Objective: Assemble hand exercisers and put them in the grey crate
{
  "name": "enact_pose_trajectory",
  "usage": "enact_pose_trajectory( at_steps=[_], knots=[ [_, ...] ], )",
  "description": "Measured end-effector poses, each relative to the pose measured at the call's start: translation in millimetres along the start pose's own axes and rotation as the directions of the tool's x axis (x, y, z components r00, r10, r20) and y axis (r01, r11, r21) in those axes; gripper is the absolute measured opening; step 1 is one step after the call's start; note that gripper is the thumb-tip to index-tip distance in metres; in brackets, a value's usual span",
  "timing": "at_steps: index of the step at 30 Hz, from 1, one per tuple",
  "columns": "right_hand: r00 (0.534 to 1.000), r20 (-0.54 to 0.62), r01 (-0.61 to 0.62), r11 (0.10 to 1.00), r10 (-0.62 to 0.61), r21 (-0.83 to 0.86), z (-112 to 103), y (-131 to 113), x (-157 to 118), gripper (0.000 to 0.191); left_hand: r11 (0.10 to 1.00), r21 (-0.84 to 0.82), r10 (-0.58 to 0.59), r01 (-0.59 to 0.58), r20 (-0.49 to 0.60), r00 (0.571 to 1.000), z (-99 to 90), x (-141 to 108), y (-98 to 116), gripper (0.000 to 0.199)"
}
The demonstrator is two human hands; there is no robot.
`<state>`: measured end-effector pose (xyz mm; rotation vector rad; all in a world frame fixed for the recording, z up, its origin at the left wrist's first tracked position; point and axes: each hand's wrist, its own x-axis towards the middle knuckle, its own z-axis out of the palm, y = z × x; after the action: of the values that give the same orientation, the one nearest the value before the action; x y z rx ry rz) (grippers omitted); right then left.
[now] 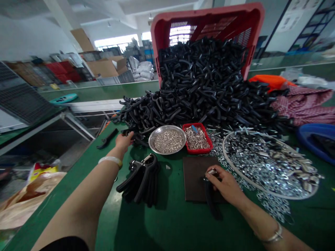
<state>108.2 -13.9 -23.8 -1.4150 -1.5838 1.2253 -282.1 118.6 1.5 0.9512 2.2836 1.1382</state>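
My left hand (123,141) reaches to the near left edge of the heap of black handles (167,104), its fingers on a black handle there. Over the dark square plate (195,174), my right hand (222,181) pinches a metal spring (212,171) joined to a black handle (210,200) that hangs toward me. Between the hands stands a bunch of assembled black hand grips (142,181) with springs on top. One loose black handle (106,139) lies left of my left hand.
Behind the plate sit a metal bowl of small parts (167,140) and a red tray of rivets (198,138). A wide round tray of metal pieces (272,164) is at right. A red crate (154,45) spills handles at the back; a blue basin (318,139) stands far right.
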Motion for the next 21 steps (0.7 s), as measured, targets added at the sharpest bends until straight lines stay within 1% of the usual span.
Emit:
enact_pose_trajectory(
  at_steps=[2, 3, 4, 5, 6, 7, 8, 9, 11, 13, 14, 16, 17, 18, 21],
  knots=[
    [0.999, -0.022, -0.031, 0.998, 0.032, 0.054, 0, 1, 3, 0.025, 0.994, -0.086, 0.073, -0.072, 0.015, 0.997, -9.3, -8, 15, 0.027],
    [0.998, -0.034, -0.052, 0.996, 0.055, 0.079, 0, 0, 5, 0.026, 0.977, -0.159, 0.15, -0.143, 0.03, 0.988, -14.8, -14, 25, 0.027],
    [0.996, -0.041, -0.074, 0.992, 0.078, 0.098, 1, -1, 7, 0.028, 0.95, -0.218, 0.237, -0.226, 0.028, 0.971, -19.9, -23, 36, 0.029],
    [0.995, -0.042, -0.09, 0.99, 0.095, 0.108, 1, -3, 9, 0.029, 0.919, -0.251, 0.325, -0.305, 0.04, 0.945, -23.8, -35, 47, 0.032],
    [0.995, -0.043, -0.086, 0.99, 0.091, 0.109, 1, -6, 11, 0.03, 0.891, -0.265, 0.402, -0.368, 0.083, 0.912, -25.9, -51, 57, 0.036],
    [0.997, -0.048, -0.055, 0.993, 0.061, 0.105, 1, -10, 11, 0.031, 0.865, -0.285, 0.463, -0.412, 0.138, 0.876, -25.8, -71, 67, 0.039],
    [0.998, -0.056, -0.005, 0.995, 0.01, 0.1, 1, -16, 10, 0.031, 0.848, -0.298, 0.511, -0.438, 0.238, 0.826, -23.1, -94, 75, 0.041],
    [0.997, -0.063, 0.052, 0.994, -0.046, 0.099, 1, -22, 8, 0.03, 0.831, -0.307, 0.553, -0.464, 0.359, 0.752, -17.8, -119, 81, 0.04],
    [0.989, -0.054, 0.14, 0.983, -0.134, 0.117, 0, -37, 1, 0.027, 0.807, -0.343, 0.588, -0.481, 0.54, 0.602, -1.4, -170, 87, 0.036],
    [0.984, -0.043, 0.177, 0.975, -0.173, 0.132, -3, -51, -9, 0.025, 0.817, -0.388, 0.574, -0.427, 0.62, 0.535, 18.7, -214, 85, 0.035],
    [0.981, -0.059, 0.19, 0.974, -0.184, 0.12, -5, -56, -13, 0.024, 0.813, -0.411, 0.581, -0.411, 0.616, 0.532, 28.2, -231, 83, 0.036],
    [0.971, -0.131, 0.211, 0.976, -0.201, 0.06, -8, -61, -21, 0.024, 0.832, -0.454, 0.547, -0.32, 0.572, 0.611, 43.9, -253, 78, 0.038],
    [0.965, -0.167, 0.21, 0.977, -0.203, 0.028, -10, -61, -24, 0.025, 0.829, -0.477, 0.54, -0.293, 0.545, 0.641, 49.6, -260, 77, 0.039],
    [0.961, -0.191, 0.204, 0.979, -0.199, 0.008, -11, -60, -26, 0.025, 0.822, -0.497, 0.539, -0.279, 0.521, 0.662, 54.0, -265, 76, 0.04],
    [0.957, -0.233, 0.184, 0.982, -0.173, 0.027, -15, -55, -32, 0.026, 0.796, -0.529, 0.563, -0.295, 0.468, 0.681, 61.2, -271, 77, 0.041]
  ],
)
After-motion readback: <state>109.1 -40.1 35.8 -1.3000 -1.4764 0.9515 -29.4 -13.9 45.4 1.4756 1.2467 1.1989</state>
